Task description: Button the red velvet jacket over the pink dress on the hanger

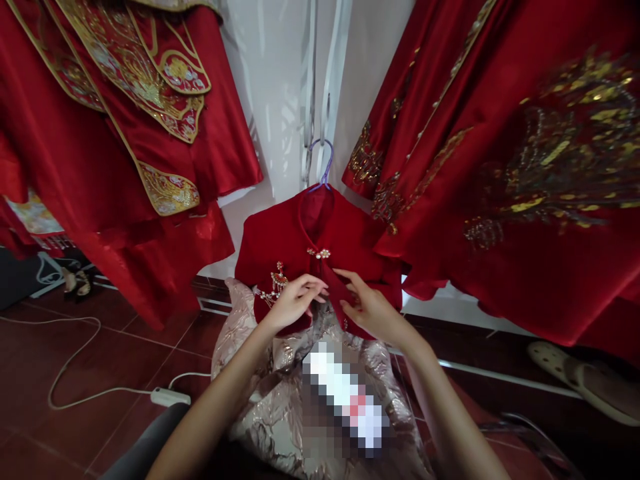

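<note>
A short red jacket (280, 230) with pearl clasps at its collar hangs upright in front of me. My left hand (296, 301) is at the jacket's front opening, its fingers bent together; whatever lies between them is too small to make out. Facing it across the opening, my right hand (373, 310) has its index finger and thumb apart against the other front panel. A beaded brooch (279, 277) with dangling strands is on the jacket beside my left hand. The jacket hangs from a purple hanger (327, 157).
Red embroidered garments hang at left (170, 160) and right (565, 260). Shiny pale brocade cloth (273, 407) spreads below the jacket, with a blurred-out phone-like object (345, 393) on it. A cable with a white power strip (170, 398) crosses the tiled floor. A pale clog (580, 377) lies right.
</note>
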{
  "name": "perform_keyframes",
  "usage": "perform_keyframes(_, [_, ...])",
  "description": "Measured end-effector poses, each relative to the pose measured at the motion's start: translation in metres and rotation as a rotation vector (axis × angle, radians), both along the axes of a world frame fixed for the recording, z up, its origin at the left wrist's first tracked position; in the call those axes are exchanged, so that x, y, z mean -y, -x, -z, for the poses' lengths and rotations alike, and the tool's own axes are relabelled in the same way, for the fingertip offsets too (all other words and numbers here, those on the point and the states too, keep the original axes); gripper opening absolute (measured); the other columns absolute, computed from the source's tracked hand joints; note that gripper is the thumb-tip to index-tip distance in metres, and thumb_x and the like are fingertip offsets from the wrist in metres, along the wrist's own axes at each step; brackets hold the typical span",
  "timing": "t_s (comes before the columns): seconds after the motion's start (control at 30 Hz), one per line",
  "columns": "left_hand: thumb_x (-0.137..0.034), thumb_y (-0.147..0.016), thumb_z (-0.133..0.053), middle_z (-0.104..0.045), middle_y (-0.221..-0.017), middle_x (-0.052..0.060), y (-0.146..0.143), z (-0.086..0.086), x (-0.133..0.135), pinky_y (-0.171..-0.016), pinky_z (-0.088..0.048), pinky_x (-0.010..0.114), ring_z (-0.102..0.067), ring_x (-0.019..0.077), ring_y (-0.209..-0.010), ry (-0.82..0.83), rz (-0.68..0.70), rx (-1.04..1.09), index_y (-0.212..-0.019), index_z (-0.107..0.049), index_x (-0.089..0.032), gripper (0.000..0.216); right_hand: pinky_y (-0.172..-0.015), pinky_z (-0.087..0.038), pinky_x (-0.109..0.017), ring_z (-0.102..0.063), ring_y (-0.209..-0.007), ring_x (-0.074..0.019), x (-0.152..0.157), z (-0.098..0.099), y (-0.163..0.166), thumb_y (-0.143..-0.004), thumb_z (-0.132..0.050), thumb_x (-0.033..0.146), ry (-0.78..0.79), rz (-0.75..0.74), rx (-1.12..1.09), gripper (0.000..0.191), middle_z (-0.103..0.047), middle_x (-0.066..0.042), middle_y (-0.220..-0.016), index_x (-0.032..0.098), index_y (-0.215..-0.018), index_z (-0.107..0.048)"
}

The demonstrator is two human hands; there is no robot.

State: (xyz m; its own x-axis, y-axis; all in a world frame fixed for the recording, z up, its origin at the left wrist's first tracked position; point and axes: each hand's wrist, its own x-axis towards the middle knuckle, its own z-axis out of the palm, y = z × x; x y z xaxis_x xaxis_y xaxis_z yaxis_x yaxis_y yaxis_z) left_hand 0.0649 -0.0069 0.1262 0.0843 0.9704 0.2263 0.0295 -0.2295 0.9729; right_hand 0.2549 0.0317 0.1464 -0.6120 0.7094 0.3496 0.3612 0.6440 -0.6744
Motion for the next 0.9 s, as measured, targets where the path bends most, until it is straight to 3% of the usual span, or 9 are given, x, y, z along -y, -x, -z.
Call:
perform_keyframes(0.13, [-0.035, -0.076, -0.058, -0.061, -0.079, 0.003, 0.031, 0.002, 0.001, -0.046, -0.044, 0.015, -0.058, 0.0091, -0.064, -0.135, -0.463, -0.093, -0.080, -0.057, -0.017, 0.019, -0.062, -0.051, -0.029, -0.061, -0.068, -0.0163, -0.003, -0.017, -0.022, -0.079, -0.054, 0.029, 0.005, 0.098, -0.095, 0.030, -0.063, -0.004, -0.081, 0.023, -0.108, -0.048])
perform_keyframes(0.2, [-0.035, -0.074, -0.061, -0.059, -0.081, 0.002, 0.042, 0.009, 0.000, -0.047, -0.045, 0.015, -0.058, 0.0094, -0.066, -0.140, -0.601, -0.049, -0.080, -0.054, -0.017, 0.020, -0.061, -0.051, -0.028, -0.060, -0.070, -0.0158, 0.003, -0.028, -0.026, -0.079, -0.056, 0.033, 0.047, 0.094, -0.211, 0.028, -0.061, -0.004, -0.082, 0.023, -0.104, -0.047])
perform_keyframes(0.33, [-0.032, -0.068, -0.063, -0.058, -0.086, 0.003, 0.047, 0.021, -0.006, -0.045, -0.049, 0.019, -0.060, 0.0129, -0.072, -0.068, -0.551, 0.108, -0.090, -0.049, -0.018, 0.030, -0.058, -0.050, -0.025, -0.057, -0.076, -0.0152, 0.025, -0.046, -0.019, -0.075, -0.063, 0.034, 0.142, -0.029, -0.334, 0.028, -0.056, -0.005, -0.087, 0.025, -0.098, -0.049])
perform_keyframes(0.43, [-0.029, -0.067, -0.063, -0.058, -0.080, 0.002, 0.045, 0.024, -0.009, -0.047, -0.051, 0.020, -0.060, 0.0126, -0.071, -0.045, -0.490, 0.170, -0.090, -0.051, -0.017, 0.029, -0.057, -0.050, -0.024, -0.056, -0.077, -0.0143, 0.034, -0.046, -0.005, -0.075, -0.064, 0.034, 0.197, -0.112, -0.345, 0.021, -0.055, -0.004, -0.089, 0.023, -0.089, -0.053])
perform_keyframes(0.63, [-0.030, -0.064, -0.067, -0.063, -0.081, 0.003, 0.051, 0.030, -0.011, -0.059, -0.055, 0.025, -0.063, 0.0141, -0.074, -0.073, -0.503, 0.203, -0.090, -0.058, -0.016, 0.031, -0.061, -0.055, -0.028, -0.059, -0.071, -0.0129, 0.010, -0.011, 0.051, -0.077, -0.061, 0.035, 0.302, -0.190, -0.353, 0.029, -0.061, -0.003, -0.090, 0.024, -0.104, -0.059])
perform_keyframes(0.73, [-0.033, -0.064, -0.068, -0.066, -0.088, 0.006, 0.055, 0.033, -0.012, -0.069, -0.055, 0.029, -0.064, 0.0172, -0.082, -0.105, -0.496, 0.224, -0.095, -0.062, -0.016, 0.036, -0.072, -0.056, -0.032, -0.061, -0.084, -0.0157, -0.010, 0.006, 0.080, -0.075, -0.061, 0.031, 0.208, -0.110, -0.378, 0.031, -0.062, -0.006, -0.101, 0.022, -0.105, -0.061])
perform_keyframes(0.9, [-0.036, -0.066, -0.069, -0.068, -0.094, 0.008, 0.056, 0.034, -0.008, -0.079, -0.053, 0.035, -0.064, 0.0198, -0.089, -0.092, -0.501, 0.247, -0.100, -0.063, -0.015, 0.040, -0.078, -0.055, -0.032, -0.063, -0.083, -0.0140, -0.021, 0.019, 0.107, -0.080, -0.055, 0.027, 0.122, -0.096, -0.361, 0.032, -0.059, -0.008, -0.104, 0.020, -0.111, -0.061])
